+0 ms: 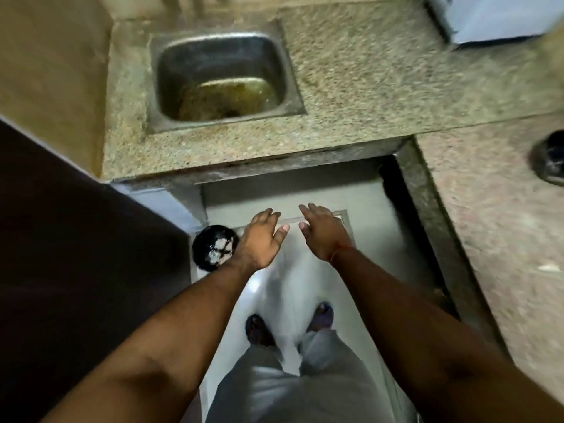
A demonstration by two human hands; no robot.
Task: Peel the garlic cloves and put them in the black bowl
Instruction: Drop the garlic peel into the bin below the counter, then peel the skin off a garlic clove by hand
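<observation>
My forearms reach out over the pale floor, left hand and right hand spread flat, fingers holding nothing. The speckled desk edge runs ahead, steel sink inset. A black bowl sits beside my left wrist; another dark bowl far right.

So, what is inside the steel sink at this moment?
The sink holds a shallow pool of murky brownish water at its near end. The frame is blurred, and anything beneath the water cannot be seen.

Left hand and right hand outstretched, fingers apparently relaxed, holding nothing.
</observation>
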